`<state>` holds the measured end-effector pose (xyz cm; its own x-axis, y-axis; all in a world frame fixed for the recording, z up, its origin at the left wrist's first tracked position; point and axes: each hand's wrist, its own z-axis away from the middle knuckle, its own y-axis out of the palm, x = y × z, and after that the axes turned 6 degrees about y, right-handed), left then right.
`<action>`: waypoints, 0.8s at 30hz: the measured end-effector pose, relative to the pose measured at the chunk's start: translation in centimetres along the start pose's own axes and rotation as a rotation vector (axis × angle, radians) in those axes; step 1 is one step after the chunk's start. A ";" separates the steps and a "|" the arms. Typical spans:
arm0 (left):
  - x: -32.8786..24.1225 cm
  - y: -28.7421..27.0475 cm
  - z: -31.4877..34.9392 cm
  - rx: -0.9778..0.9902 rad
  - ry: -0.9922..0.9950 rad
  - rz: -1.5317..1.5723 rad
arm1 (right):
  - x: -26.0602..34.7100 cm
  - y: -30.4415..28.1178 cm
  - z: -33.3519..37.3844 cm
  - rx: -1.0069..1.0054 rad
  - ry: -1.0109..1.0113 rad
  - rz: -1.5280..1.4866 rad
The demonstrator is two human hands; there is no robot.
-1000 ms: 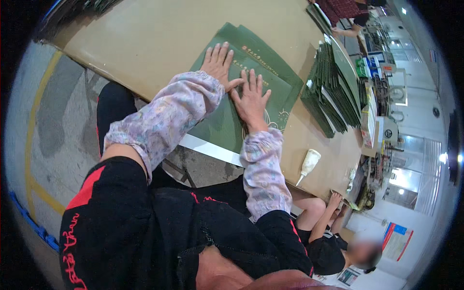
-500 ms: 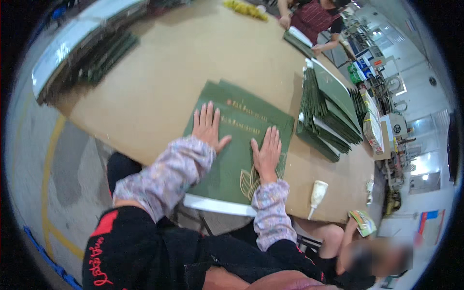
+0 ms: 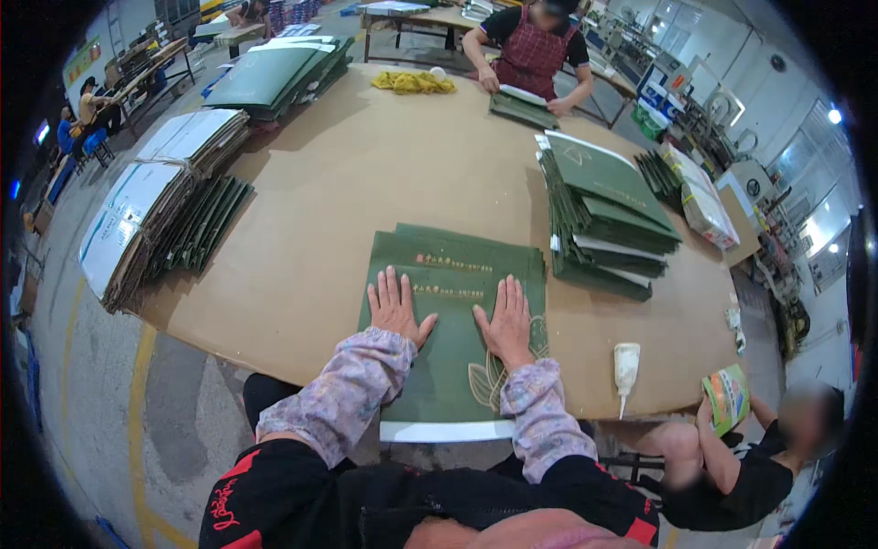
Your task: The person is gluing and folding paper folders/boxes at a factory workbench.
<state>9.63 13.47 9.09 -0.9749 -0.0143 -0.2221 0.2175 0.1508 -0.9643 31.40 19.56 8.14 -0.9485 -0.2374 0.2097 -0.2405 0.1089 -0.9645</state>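
Sheets of green card (image 3: pixel 441 361) lie overlapped at the near edge of the table (image 3: pixel 320 165), left hand (image 3: pixel 396 313) and right hand (image 3: pixel 508 328) flat on them, grip wide, pinching nothing. Probably light, stiffish, easily creased; best held by opposite sides.

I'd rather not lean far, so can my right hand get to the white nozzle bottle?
Probably yes: the white nozzle bottle is on the table to the right of your right hand; nothing stands between them, and that hand lies flat on green sheets, gripping nothing.
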 end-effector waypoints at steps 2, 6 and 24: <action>-0.3 0.1 -0.5 -0.007 -0.010 -0.027 | -0.5 0.2 -0.2 -0.084 -0.027 -0.019; 0.0 0.5 -1.2 0.009 -0.013 -0.064 | -2.2 -0.7 4.2 0.002 -0.125 -0.016; 2.8 -3.3 16.8 0.356 0.708 0.051 | -4.2 -2.4 13.2 -0.062 -0.217 -0.028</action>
<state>6.99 -3.71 9.23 -0.7353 0.6344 -0.2384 0.1482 -0.1928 -0.9700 38.72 7.55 7.45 -0.8763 -0.4427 0.1899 -0.2843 0.1570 -0.9458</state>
